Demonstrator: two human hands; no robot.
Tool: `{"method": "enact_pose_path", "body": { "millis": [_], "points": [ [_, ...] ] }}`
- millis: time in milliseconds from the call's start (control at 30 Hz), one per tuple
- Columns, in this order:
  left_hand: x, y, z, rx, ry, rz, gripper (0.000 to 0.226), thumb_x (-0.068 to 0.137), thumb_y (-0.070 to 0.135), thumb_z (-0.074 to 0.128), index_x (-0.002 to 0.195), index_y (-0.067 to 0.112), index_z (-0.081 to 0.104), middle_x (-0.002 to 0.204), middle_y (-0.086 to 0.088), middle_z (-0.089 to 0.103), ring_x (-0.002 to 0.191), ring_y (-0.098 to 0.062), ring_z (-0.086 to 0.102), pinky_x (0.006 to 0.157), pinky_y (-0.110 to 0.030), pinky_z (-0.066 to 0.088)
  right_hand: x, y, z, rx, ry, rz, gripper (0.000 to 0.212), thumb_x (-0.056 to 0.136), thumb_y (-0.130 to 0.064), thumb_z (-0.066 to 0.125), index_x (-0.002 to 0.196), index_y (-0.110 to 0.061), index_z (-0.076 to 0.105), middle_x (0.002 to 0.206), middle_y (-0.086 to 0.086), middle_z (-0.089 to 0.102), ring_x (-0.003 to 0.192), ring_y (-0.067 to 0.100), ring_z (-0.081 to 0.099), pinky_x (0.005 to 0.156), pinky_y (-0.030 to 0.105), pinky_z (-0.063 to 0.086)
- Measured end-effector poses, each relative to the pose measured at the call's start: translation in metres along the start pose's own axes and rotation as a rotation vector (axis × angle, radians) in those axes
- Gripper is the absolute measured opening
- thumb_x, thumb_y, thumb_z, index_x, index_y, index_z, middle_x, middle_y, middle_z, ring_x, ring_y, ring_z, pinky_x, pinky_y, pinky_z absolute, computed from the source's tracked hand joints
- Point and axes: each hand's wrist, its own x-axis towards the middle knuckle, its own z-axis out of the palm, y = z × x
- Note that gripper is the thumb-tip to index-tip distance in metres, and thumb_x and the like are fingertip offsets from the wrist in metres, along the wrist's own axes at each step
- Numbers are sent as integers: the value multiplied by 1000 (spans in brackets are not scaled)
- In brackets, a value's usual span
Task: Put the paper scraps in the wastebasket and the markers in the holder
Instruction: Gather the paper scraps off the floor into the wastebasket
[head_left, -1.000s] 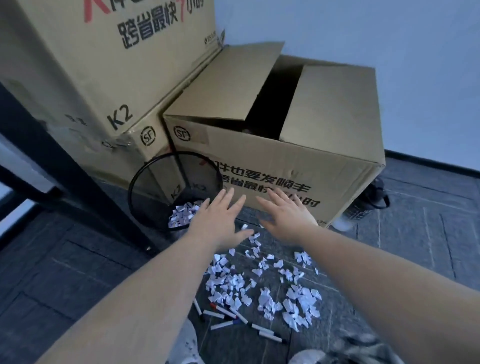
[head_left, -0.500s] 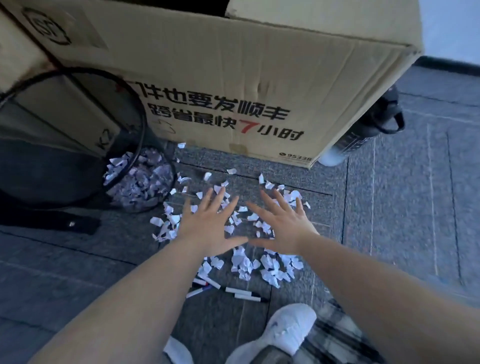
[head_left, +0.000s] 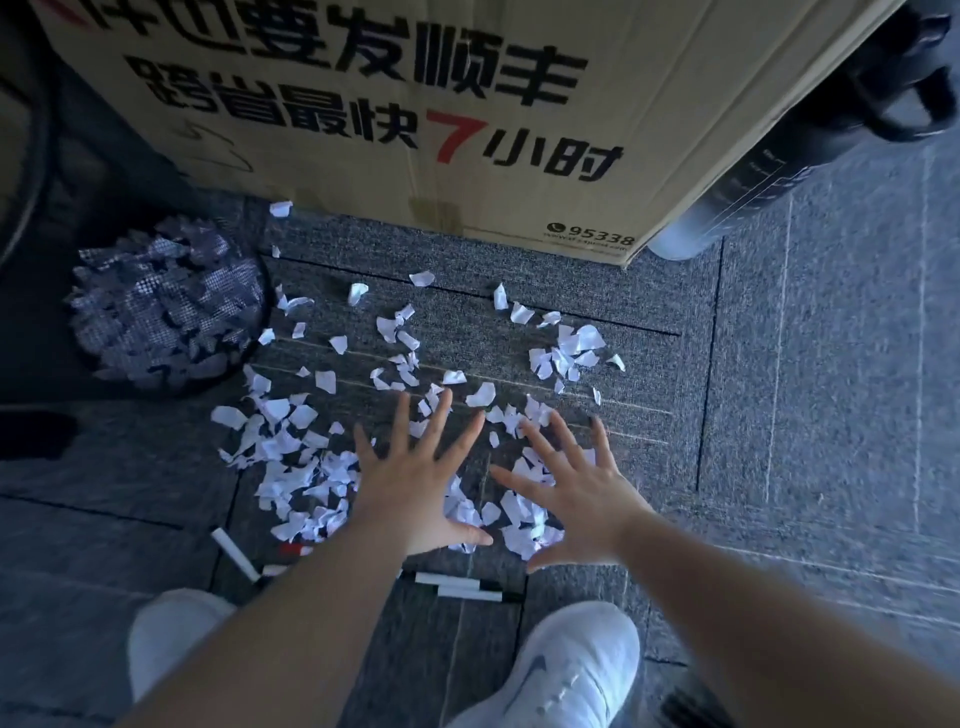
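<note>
White paper scraps lie scattered over the grey carpet in front of me. My left hand and my right hand hover just over the pile, palms down, fingers spread, holding nothing. A black mesh wastebasket lies at the left with many scraps showing through its mesh. Several white markers lie near my feet: one at the left, two side by side below my hands, and a red-capped one partly hidden by my left forearm. No holder is in view.
A big cardboard box with black and red print stands right behind the scraps. A black bottle lies at its right corner. My white shoes are at the bottom edge.
My view has dropped closer to the floor. Both hands have come down nearer the scrap pile, still spread and empty. The wastebasket now sits further left in view.
</note>
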Motion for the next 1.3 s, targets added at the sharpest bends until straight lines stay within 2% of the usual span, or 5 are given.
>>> {"method": "enact_pose_path", "body": {
  "millis": [233, 700, 1033, 1167, 1300],
  "points": [
    [10, -10, 19, 90, 112, 83, 120, 55, 91, 40, 129, 42, -40, 142, 3, -47, 135, -39, -32, 104, -72, -10, 12, 4, 16, -90, 111, -14, 89, 70, -89, 25, 146, -44, 13, 154, 13, 16, 138, 45, 10, 95, 79, 9],
    [37, -23, 7, 56, 345, 4, 122, 47, 96, 30, 139, 40, -28, 150, -3, -34, 139, -39, -22, 105, -72, -2, 58, 28, -10, -86, 342, 103, 91, 71, -89, 19, 145, -44, -7, 155, 15, -8, 137, 49, -6, 100, 74, 2],
    [57, -38, -3, -8, 414, 74, 117, 51, 93, 25, 146, 34, -10, 155, -9, -15, 144, -34, -2, 111, -62, 8, 88, 50, -42, -11, 291, 142, 91, 67, -89, 19, 140, -50, -18, 154, 7, -21, 138, 37, -21, 102, 74, 2],
    [58, -35, 0, 34, 484, 132, 92, 68, 75, 44, 141, 21, 29, 149, -18, 29, 136, -35, 31, 108, -53, 26, 96, 42, -49, -46, 301, 139, 83, 74, -76, 41, 145, -40, 16, 156, 13, 9, 142, 36, 6, 105, 71, 4],
    [51, -24, 9, 69, 624, 179, 48, 76, 47, 57, 111, 15, 50, 108, -13, 59, 92, -31, 57, 72, -40, 48, 84, 24, -33, -71, 386, 56, 60, 68, -40, 71, 122, -21, 54, 128, 18, 52, 115, 36, 50, 92, 58, 39]
  ]
}}
